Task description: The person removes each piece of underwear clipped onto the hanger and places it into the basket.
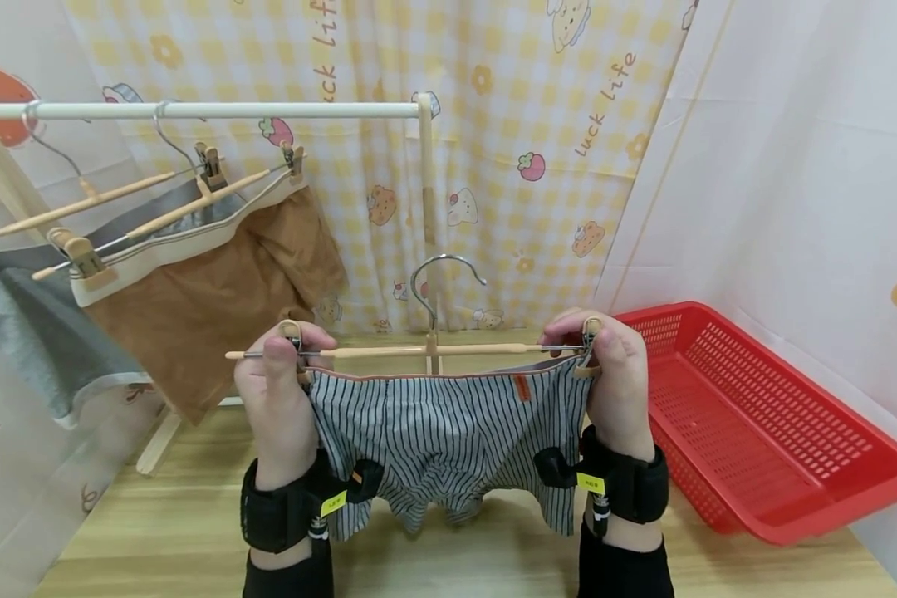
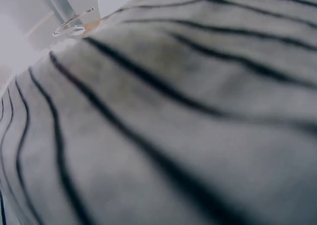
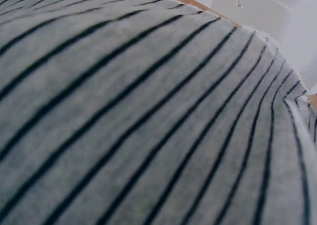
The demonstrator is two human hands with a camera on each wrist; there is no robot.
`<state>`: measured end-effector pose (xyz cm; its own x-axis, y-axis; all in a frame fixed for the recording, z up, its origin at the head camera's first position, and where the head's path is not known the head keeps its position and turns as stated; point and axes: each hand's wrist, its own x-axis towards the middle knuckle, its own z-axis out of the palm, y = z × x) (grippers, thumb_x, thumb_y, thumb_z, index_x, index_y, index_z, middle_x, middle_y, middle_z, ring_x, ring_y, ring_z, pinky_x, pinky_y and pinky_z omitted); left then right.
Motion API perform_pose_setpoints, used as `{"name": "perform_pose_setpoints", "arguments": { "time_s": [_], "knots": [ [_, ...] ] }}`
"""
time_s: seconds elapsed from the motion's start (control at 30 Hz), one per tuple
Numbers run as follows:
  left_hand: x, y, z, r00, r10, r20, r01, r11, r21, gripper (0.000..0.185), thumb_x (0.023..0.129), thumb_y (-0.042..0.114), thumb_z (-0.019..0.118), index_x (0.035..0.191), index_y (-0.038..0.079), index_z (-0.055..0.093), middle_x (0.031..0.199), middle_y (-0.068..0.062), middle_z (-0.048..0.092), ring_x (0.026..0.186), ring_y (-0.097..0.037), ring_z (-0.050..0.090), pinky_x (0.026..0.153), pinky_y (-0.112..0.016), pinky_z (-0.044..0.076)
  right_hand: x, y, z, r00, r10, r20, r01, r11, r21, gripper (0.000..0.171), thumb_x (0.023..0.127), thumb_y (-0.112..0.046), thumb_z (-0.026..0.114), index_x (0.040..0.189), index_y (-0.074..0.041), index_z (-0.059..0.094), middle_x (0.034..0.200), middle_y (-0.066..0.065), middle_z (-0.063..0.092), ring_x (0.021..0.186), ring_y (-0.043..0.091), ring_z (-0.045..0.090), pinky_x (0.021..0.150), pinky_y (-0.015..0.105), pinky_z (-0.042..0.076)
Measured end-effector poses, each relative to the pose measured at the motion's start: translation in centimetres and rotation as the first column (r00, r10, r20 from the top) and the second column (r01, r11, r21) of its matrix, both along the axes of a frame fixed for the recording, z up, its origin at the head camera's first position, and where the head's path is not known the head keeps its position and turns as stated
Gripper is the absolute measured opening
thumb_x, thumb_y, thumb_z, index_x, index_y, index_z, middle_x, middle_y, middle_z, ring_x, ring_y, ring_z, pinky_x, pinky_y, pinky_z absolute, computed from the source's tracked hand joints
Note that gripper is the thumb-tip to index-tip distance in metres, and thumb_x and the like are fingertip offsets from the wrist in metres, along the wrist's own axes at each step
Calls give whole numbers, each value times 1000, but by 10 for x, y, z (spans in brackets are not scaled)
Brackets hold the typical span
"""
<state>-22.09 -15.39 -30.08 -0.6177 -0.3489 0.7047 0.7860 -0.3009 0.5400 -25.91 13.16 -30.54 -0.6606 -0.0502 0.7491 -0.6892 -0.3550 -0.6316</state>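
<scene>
Fingers of left hand (image 1: 276, 378) curl round the left clip of a wooden hanger (image 1: 426, 350), thumb on top; right hand (image 1: 616, 374) grips the right clip (image 1: 589, 336) the same way. Both hold the hanger level w/ striped shorts (image 1: 448, 432) hanging from it, waistband just under the bar, legs dangling above the wooden table (image 1: 493, 556). Left & right wrist views show little but blurred grey cloth w/ dark stripes (image 2: 163, 116) (image 3: 148, 106), prob. the same shorts pressed close to the lens. Black straps sit on both wrists. Behind, to the left, a white rail (image 1: 194, 110) carries more hangers w/ brown shorts (image 1: 217, 291) & a grey garment (image 1: 30, 332). Red basket (image 1: 755, 415) sits on the table at right, near the right hand but apart from it. Yellow checked curtain (image 1: 508, 124) at back.
</scene>
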Motion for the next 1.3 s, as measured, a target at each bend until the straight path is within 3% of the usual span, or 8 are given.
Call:
{"name": "perform_pose_setpoints", "arguments": {
  "time_s": [0.3,0.63,1.3],
  "knots": [
    [1,0,0,1000,17,-17,-17,1000,-1,63,87,48,73,72,-13,61,53,-4,48,41,-11,34,38,-23,27,0,-8,0,999,21,-26,-23,997,-68,40,98,-26,54,73,2,63,74,10,65,73,22,58,69,31,47],
    [-1,0,-1,1000,-13,-13,13,1000,16,63,88,44,73,74,-15,61,52,-4,48,40,-10,34,37,-23,26,-3,-2,0,998,39,-58,-41,999,-35,38,98,-26,56,75,2,68,74,10,66,67,20,60,62,30,50],
    [-2,1,-2,1000,7,15,-7,1000,-1,64,88,46,73,74,-15,61,54,-4,47,42,-11,35,39,-23,28,-4,6,-3,995,21,-102,-20,1000,15,37,99,-25,56,85,5,72,84,13,70,82,24,62,71,30,49]
  ]
}}
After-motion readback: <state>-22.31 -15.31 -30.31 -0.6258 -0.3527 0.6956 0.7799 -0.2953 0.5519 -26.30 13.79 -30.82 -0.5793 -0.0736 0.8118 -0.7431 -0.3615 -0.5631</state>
